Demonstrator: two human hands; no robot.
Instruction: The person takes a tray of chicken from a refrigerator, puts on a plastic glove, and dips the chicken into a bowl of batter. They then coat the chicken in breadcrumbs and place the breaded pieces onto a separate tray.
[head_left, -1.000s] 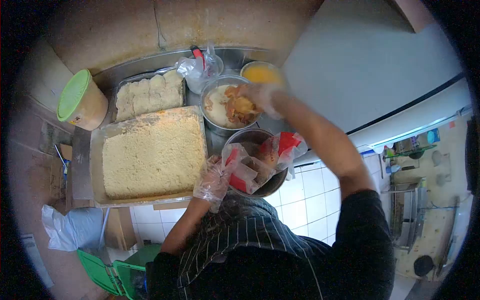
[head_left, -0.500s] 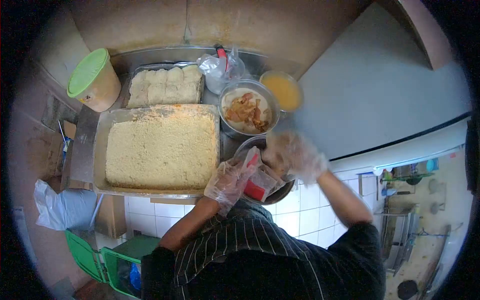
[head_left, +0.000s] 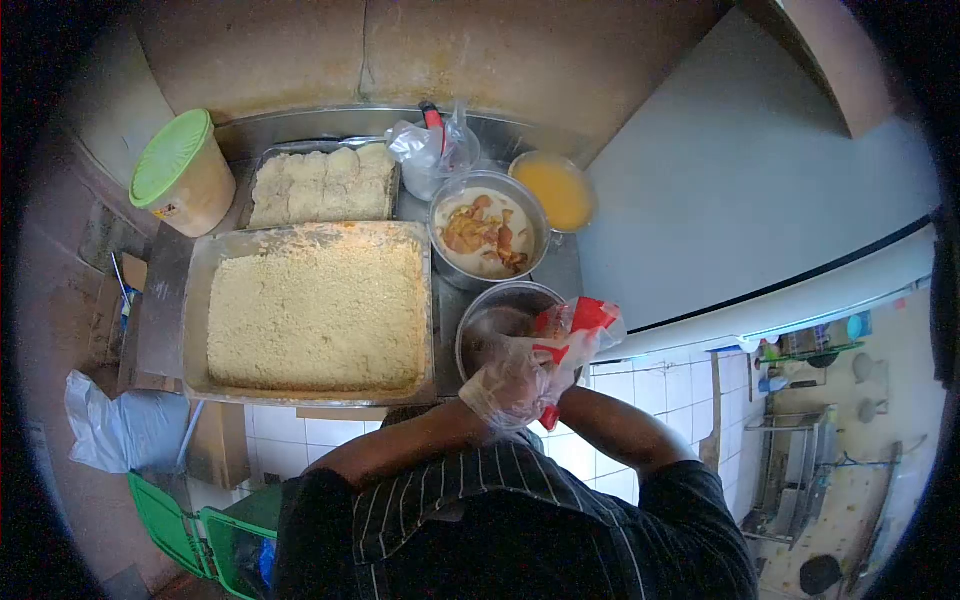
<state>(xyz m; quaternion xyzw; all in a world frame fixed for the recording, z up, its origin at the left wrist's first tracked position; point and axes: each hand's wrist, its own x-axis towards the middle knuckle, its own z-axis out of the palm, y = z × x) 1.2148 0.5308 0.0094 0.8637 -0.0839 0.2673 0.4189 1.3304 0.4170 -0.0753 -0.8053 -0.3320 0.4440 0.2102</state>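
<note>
My left hand [head_left: 505, 390], in a clear plastic glove, is closed on a clear plastic bag with red print [head_left: 590, 318]. The bag hangs over the right side of a metal bowl [head_left: 470, 345], whose inside is partly covered by my hands. My right forearm reaches in from the right to the bag; the bag hides the right hand's fingers. Just behind the bowl stands a pot [head_left: 543, 245] of pale batter with orange-brown meat pieces in it. To the left lies a large metal tray [head_left: 428, 330] filled with pale crumbs.
Behind the crumb tray, a smaller tray [head_left: 398, 200] holds breaded pieces in rows. A tub with a green lid [head_left: 172, 158] stands back left, a container of yellow liquid [head_left: 555, 195] back right. A grey surface [head_left: 750, 190] borders the right. Below left is a green bin [head_left: 165, 510].
My right hand has come from over the bowl's right rim down to the bag. The bag is more spread out and shifted right; the left hand has moved right too.
</note>
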